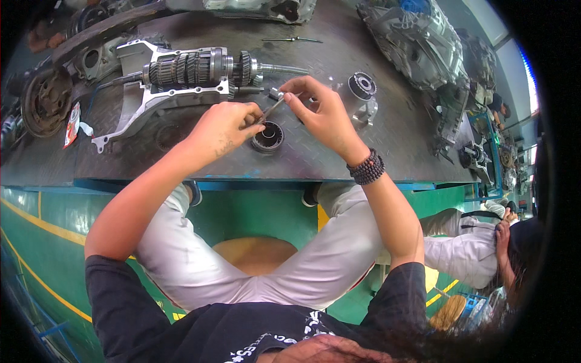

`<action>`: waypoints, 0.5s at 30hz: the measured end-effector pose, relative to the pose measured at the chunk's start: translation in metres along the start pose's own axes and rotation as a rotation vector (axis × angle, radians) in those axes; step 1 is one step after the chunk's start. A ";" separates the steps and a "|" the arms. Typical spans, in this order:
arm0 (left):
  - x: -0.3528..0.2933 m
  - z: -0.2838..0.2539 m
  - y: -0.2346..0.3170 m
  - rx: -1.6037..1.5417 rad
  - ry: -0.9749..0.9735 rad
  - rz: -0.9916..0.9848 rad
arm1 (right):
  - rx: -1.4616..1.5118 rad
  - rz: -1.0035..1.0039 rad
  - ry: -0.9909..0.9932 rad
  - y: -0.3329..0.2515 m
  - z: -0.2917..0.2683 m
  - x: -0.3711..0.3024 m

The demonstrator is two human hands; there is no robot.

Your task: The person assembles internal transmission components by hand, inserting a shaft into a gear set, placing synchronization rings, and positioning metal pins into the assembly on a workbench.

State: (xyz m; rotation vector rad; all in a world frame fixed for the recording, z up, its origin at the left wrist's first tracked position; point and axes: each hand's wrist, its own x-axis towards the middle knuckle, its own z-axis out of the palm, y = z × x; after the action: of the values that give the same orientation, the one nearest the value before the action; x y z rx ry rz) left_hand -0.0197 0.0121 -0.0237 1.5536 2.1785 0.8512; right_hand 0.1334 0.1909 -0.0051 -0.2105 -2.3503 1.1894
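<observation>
Single view only: head camera, worn on person's head, looks steeply down and forward. Fisheye lens, straight edges bend near rim, black corners around picture. Near range: steel workbench (pixel 339 154) fills upper half, person's own lap and forearms enter from lower edge. Green floor (pixel 36 242) visible below bench edge. Second seated person (pixel 478 248) at right rim. No other view to share scene.

Steel checker-plate workbench (pixel 339 160) — green floor (pixel 254 212) with yellow lines.
</observation>
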 end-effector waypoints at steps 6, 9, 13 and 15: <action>0.001 0.007 -0.007 0.050 -0.085 0.141 | -0.023 -0.019 -0.050 -0.005 -0.003 -0.002; -0.002 0.010 -0.006 0.126 -0.096 0.155 | -0.050 0.004 -0.144 -0.005 -0.004 -0.001; -0.004 0.017 -0.002 0.177 -0.122 0.129 | -0.040 0.030 -0.218 0.003 0.000 -0.002; -0.003 0.017 -0.004 0.192 -0.104 0.129 | -0.043 0.028 -0.222 0.002 0.002 0.000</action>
State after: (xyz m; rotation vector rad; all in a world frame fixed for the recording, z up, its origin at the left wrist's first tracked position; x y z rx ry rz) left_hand -0.0113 0.0129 -0.0396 1.8041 2.1569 0.5969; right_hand 0.1324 0.1908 -0.0073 -0.1320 -2.5743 1.2318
